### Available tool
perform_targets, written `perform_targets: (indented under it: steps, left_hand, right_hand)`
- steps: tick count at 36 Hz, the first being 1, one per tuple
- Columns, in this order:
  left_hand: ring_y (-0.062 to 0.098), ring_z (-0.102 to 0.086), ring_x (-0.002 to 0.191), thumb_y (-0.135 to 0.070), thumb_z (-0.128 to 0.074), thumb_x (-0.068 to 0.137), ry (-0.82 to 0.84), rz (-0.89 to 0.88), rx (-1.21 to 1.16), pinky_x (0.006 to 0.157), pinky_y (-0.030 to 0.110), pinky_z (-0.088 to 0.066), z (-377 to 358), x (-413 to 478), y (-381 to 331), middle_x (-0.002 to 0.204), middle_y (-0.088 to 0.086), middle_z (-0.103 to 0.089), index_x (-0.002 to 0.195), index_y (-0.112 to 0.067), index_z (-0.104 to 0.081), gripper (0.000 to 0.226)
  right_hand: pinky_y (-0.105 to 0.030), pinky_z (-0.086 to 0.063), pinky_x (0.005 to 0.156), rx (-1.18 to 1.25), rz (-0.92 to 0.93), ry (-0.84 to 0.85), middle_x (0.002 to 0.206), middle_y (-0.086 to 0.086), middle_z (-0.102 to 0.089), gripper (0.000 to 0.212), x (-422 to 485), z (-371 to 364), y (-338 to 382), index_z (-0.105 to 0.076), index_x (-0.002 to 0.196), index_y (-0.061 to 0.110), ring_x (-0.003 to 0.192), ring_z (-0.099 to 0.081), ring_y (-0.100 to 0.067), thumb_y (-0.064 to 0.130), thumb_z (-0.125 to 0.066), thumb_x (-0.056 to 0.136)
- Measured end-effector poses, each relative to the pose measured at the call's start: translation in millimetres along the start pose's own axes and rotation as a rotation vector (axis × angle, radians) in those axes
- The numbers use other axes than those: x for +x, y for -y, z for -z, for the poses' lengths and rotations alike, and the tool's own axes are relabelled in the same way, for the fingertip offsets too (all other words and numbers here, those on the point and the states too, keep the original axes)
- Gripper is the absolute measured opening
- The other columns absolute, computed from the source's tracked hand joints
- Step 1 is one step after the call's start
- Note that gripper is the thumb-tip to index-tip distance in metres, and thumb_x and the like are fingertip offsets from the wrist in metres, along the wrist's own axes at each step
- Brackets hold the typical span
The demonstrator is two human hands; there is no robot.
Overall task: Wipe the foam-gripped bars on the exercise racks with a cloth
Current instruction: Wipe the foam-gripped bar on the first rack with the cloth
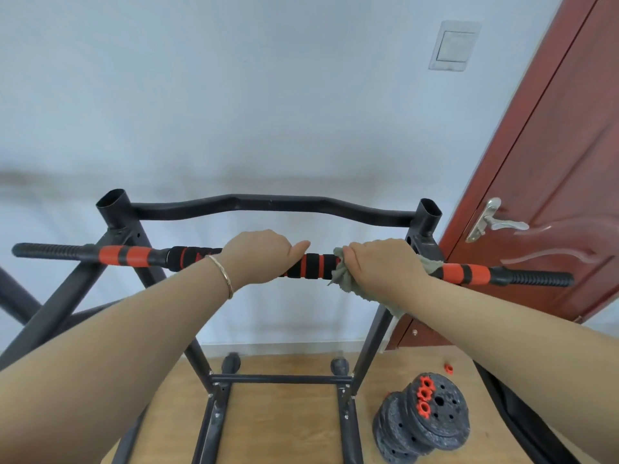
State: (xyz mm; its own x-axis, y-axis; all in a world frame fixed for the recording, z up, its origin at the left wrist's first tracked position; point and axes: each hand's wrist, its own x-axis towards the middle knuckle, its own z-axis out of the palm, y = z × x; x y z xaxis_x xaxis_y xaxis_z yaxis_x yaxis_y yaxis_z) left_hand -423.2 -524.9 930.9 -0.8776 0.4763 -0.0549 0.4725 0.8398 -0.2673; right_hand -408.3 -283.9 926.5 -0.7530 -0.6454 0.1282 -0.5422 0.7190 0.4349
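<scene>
A long black bar with orange-striped foam grips runs from nine o'clock to three o'clock across the middle of the view, lying over the black tubular steel exercise rack. The left hand, a thin gold bracelet on its wrist, curls over the bar's centre. Just beside it toward three o'clock, the right hand grips a crumpled grey-green cloth wrapped round the foam, with loose cloth hanging below. At five o'clock a stack of black weight plates lies on the wooden floor. A red-brown door stands at two o'clock.
</scene>
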Motion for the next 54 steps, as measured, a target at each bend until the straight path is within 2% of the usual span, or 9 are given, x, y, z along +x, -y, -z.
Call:
perform_targets:
  steps: [3,7,16,22,27,37,44,49,54]
  left_hand:
    - [0.019,-0.048,0.052,-0.042,-0.021,0.099,-0.119,0.107,0.065,0.047,0.028,-0.041,-1,-11,-10,0.063,-0.003,-0.046,0.101,-0.022,-0.047,0.032]
    - [0.019,-0.039,0.031,-0.033,-0.073,0.081,-0.392,0.156,0.057,0.038,0.021,-0.037,-15,-23,-22,0.045,-0.005,-0.038,0.074,-0.02,-0.055,0.024]
    - [0.022,-0.066,0.059,-0.064,-0.017,0.097,0.331,0.265,-0.645,0.082,0.038,-0.056,25,-1,-4,0.067,0.005,-0.072,0.08,-0.01,-0.063,0.073]
    - [0.023,-0.05,0.061,-0.029,-0.037,0.102,0.036,0.015,0.031,0.053,0.033,-0.042,6,-3,-7,0.071,0.0,-0.045,0.123,-0.027,-0.024,0.025]
    - [0.022,-0.054,0.055,-0.037,-0.031,0.102,-0.218,0.188,0.101,0.052,0.03,-0.049,-4,-16,-21,0.063,-0.004,-0.046,0.1,-0.021,-0.055,0.028]
    - [0.02,-0.066,0.057,-0.052,-0.018,0.1,0.247,0.307,-0.56,0.073,0.032,-0.052,19,4,6,0.064,0.004,-0.071,0.083,-0.008,-0.061,0.063]
    - [0.021,-0.055,0.061,-0.024,-0.053,0.092,-0.045,0.049,0.139,0.048,0.029,-0.04,-1,-8,-1,0.068,0.0,-0.043,0.128,-0.016,-0.026,0.045]
    - [0.02,-0.04,0.035,-0.024,-0.069,0.084,-0.436,0.167,0.064,0.039,0.027,-0.044,-20,-19,-15,0.048,-0.002,-0.037,0.077,-0.011,-0.059,0.018]
    - [0.022,-0.054,0.064,-0.019,-0.06,0.086,-0.1,0.141,0.136,0.053,0.028,-0.044,-3,-17,-14,0.067,-0.001,-0.042,0.098,-0.019,-0.037,0.025]
  right_hand:
    - [-0.037,-0.045,0.061,0.208,-0.01,0.208,0.07,0.001,-0.046,0.023,16,12,-11,-0.044,0.088,0.012,0.07,-0.05,-0.023,0.024,-0.032,0.104]
    - [-0.035,-0.044,0.072,0.248,0.05,0.323,0.081,-0.003,-0.047,0.021,27,14,-15,-0.044,0.091,0.01,0.083,-0.051,-0.025,0.017,-0.031,0.106]
    - [-0.03,-0.046,0.04,0.018,-0.016,-0.077,0.063,-0.001,-0.05,0.018,-7,-5,7,-0.058,0.09,0.01,0.044,-0.048,-0.02,0.024,-0.067,0.084]
    - [-0.031,-0.049,0.047,-0.024,-0.02,0.052,0.066,0.001,-0.051,0.016,2,1,4,-0.056,0.091,0.012,0.052,-0.052,-0.019,0.026,-0.061,0.087]
    - [-0.035,-0.041,0.067,0.155,0.02,0.283,0.074,-0.001,-0.04,0.019,37,18,-9,-0.044,0.089,0.01,0.079,-0.049,-0.026,0.016,-0.033,0.103]
    - [-0.024,-0.033,0.044,-0.054,-0.076,-0.029,0.068,0.003,-0.053,0.026,7,-8,15,-0.063,0.099,0.016,0.048,-0.048,-0.018,0.036,-0.068,0.083]
    - [-0.027,-0.036,0.044,-0.044,-0.088,0.027,0.058,0.003,-0.038,0.014,19,4,8,-0.051,0.084,0.014,0.048,-0.042,-0.02,0.023,-0.061,0.086]
    - [-0.037,-0.045,0.064,0.148,-0.046,0.294,0.073,0.001,-0.035,0.016,41,14,-4,-0.04,0.089,0.012,0.079,-0.049,-0.026,0.018,-0.035,0.102]
    - [-0.031,-0.038,0.049,0.04,-0.074,0.094,0.064,0.002,-0.038,0.011,28,11,8,-0.046,0.089,0.013,0.059,-0.045,-0.02,0.021,-0.051,0.095]
